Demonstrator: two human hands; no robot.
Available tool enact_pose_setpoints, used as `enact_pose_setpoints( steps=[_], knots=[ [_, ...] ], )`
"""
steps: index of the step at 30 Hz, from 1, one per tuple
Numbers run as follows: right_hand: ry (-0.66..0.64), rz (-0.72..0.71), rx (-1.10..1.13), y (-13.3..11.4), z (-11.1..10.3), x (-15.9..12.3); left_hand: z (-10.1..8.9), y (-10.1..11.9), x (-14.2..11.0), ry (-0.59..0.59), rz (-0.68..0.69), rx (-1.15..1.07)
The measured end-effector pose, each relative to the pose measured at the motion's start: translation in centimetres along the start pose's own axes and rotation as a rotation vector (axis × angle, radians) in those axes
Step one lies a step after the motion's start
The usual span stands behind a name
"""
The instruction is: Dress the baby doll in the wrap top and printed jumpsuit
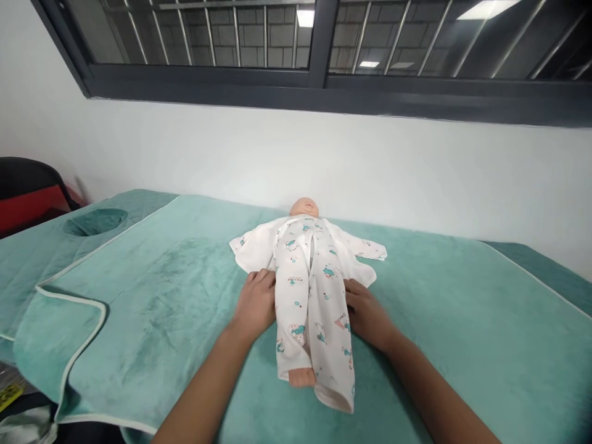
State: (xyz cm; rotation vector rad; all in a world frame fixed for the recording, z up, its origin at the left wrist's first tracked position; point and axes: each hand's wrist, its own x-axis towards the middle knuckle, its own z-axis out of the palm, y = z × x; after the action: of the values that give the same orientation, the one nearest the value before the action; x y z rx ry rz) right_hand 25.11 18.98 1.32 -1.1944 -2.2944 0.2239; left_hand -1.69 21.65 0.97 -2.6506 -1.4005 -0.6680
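A baby doll [304, 207] lies on its back, its head towards the wall. White printed trousers [296, 290] cover its legs and reach up over its chest. One doll foot [301, 377] pokes out of the trouser leg on the left; the other leg's cuff hangs past any visible foot. Under the doll a white printed top [365, 248] lies spread, both sleeves out to the sides. My left hand [258, 301] has curled fingers at the trousers' left edge. At the right edge, my right hand [367, 311] grips with bent fingers, their tips partly hidden by the cloth.
A green padded bed cover [161, 296] with pale piping lies under everything, its near left edge folded. A round hole [95, 222] is at the far left. Behind stand a white wall [194, 154] and a dark-framed window [319, 92]. A black and red object [32, 197] is at left.
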Motion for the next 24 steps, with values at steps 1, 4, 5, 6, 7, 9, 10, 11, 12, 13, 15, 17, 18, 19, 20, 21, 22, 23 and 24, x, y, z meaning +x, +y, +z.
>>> enact_pose_setpoints(
  steps=[1, 4, 5, 6, 7, 9, 10, 11, 12, 13, 15, 17, 18, 19, 20, 21, 22, 23, 24],
  knots=[
    [-0.024, 0.014, 0.012, -0.2, -0.3, -0.7, -0.2, 0.0, -0.5, -0.023, 0.018, -0.041],
    [-0.073, 0.115, 0.138, -0.3, -1.4, -2.1, -0.4, -0.9, -1.2, -0.037, -0.026, -0.298],
    [-0.048, 0.179, 0.181, 0.1, -1.8, -2.2, -0.2, -1.6, -1.1, 0.006, -0.090, -0.386],
    [0.013, 0.252, 0.198, 0.9, -2.1, -2.1, 0.0, -2.4, -0.8, 0.077, -0.183, -0.443],
    [0.107, 0.331, 0.177, 1.9, -2.4, -1.8, 0.2, -3.4, -0.3, 0.166, -0.301, -0.452],
    [0.322, 0.481, 0.039, 4.7, -2.7, -0.7, 0.8, -5.2, 1.1, 0.317, -0.561, -0.334],
    [0.391, 0.548, -0.043, 6.1, -2.8, 0.0, 1.1, -6.0, 1.8, 0.339, -0.668, -0.245],
    [0.397, 0.613, -0.089, 7.4, -2.8, 0.7, 1.3, -6.5, 2.5, 0.325, -0.744, -0.163],
    [0.364, 0.683, -0.100, 8.5, -2.9, 1.4, 1.5, -6.9, 3.1, 0.285, -0.786, -0.097],
    [0.312, 0.739, -0.091, 9.2, -2.9, 2.0, 1.6, -7.1, 3.5, 0.237, -0.799, -0.053],
    [0.194, 0.796, -0.010, 9.6, -3.1, 3.2, 1.7, -7.2, 4.0, 0.168, -0.780, -0.007],
    [0.144, 0.773, 0.161, 8.9, -3.6, 4.2, 1.7, -7.0, 4.0, 0.166, -0.742, -0.018],
    [0.160, 0.755, 0.297, 8.3, -3.9, 4.7, 1.7, -6.9, 3.8, 0.184, -0.735, -0.055],
    [0.198, 0.735, 0.456, 7.5, -4.4, 5.3, 1.6, -6.9, 3.6, 0.213, -0.738, -0.120],
    [0.251, 0.716, 0.619, 6.6, -4.8, 6.0, 1.6, -6.8, 3.5, 0.252, -0.749, -0.217],
    [0.308, 0.695, 0.764, 5.7, -5.2, 6.7, 1.4, -6.8, 3.4, 0.293, -0.761, -0.332],
    [0.349, 0.668, 0.875, 4.8, -5.6, 7.5, 1.2, -6.6, 3.4, 0.330, -0.768, -0.440],
    [0.361, 0.636, 0.936, 3.7, -6.0, 8.2, 0.8, -6.4, 3.6, 0.360, -0.766, -0.540],
    [0.339, 0.593, 0.947, 2.7, -6.2, 8.9, 0.3, -6.0, 3.9, 0.384, -0.749, -0.635]
  ],
)
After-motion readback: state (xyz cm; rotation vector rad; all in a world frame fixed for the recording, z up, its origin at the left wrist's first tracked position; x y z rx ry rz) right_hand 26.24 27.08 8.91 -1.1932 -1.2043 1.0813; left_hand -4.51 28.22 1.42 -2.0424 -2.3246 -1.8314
